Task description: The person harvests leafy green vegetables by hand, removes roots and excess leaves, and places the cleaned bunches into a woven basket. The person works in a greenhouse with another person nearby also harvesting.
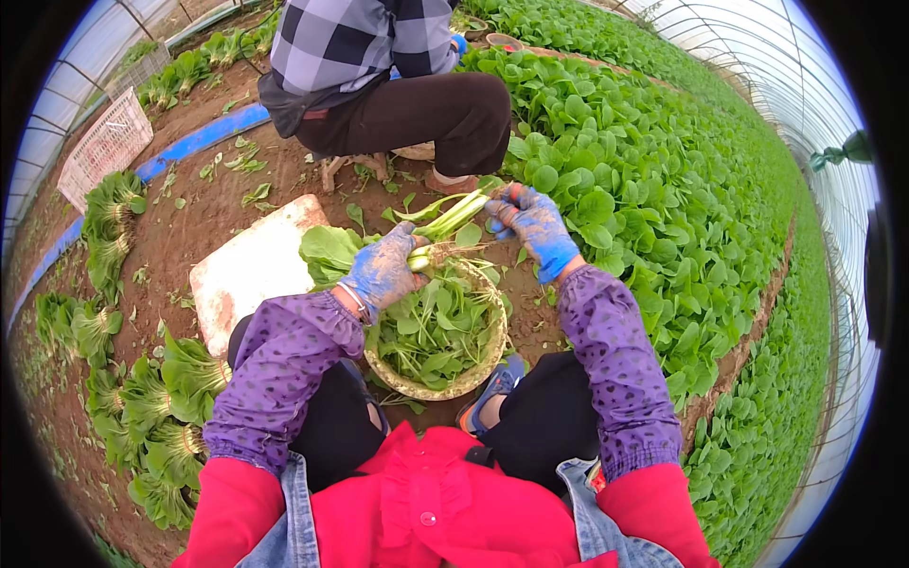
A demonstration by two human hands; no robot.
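My left hand, in a muddy blue glove, grips a bunch of leafy greens. Broad leaves spread out to the left of the fist, while pale stem ends and thin roots poke out to its right. More pale green stalks slant up from this hand toward my right hand. That hand, also gloved, has its fingers bent around the root end of those stalks; the fingertips are partly hidden. Below both hands, between my feet, stands a round basin with loose green leaves inside.
A white board-like slab lies left of the basin. Tied bundles of greens rest on the soil further left, near a plastic crate and blue strip. Ahead, another person sits on a low stool. Growing greens fill the right.
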